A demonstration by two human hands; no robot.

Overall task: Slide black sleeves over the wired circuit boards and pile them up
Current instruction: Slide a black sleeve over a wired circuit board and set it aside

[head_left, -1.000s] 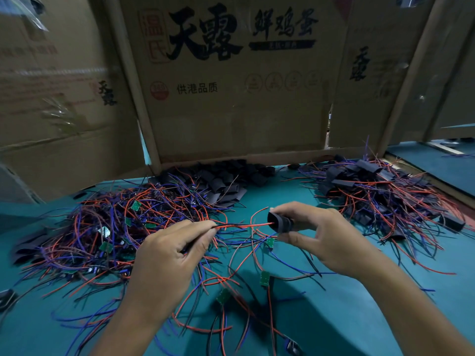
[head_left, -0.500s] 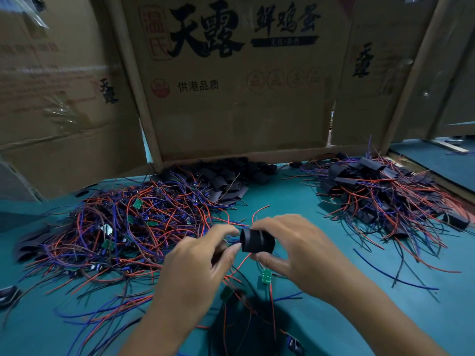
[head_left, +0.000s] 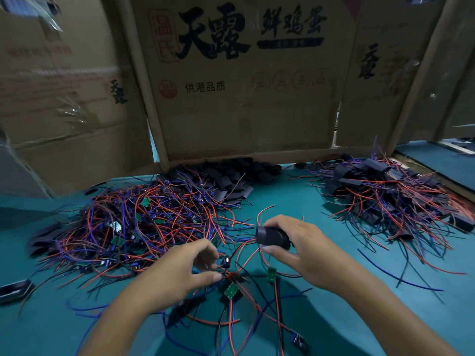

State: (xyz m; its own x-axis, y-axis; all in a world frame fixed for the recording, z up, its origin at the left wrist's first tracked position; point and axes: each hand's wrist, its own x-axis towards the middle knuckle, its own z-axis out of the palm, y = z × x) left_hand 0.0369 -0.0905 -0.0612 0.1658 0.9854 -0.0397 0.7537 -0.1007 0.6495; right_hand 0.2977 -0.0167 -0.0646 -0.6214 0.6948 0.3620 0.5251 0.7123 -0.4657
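My right hand (head_left: 303, 250) grips a black sleeve (head_left: 272, 237) between thumb and fingers, with red wires trailing out of its left end. My left hand (head_left: 180, 268) is lower and to the left, its thumb and fingers pinching at the wires beside a small dark component (head_left: 226, 260). Bare green circuit boards (head_left: 230, 291) lie on the green table (head_left: 359, 317) just below the hands. A big tangle of unsleeved wired boards (head_left: 133, 224) lies at the left. Loose black sleeves (head_left: 226, 178) lie at the back middle. A pile of sleeved boards (head_left: 385, 199) sits at the right.
Cardboard walls (head_left: 244, 80) close off the back and left of the table. A dark flat object (head_left: 15, 290) lies at the far left edge. Stray wires spread over the near table in front of me.
The sleeve has gone from in front of both hands to the right with my right hand. My left hand has let go of it and dropped toward the wires on the table.
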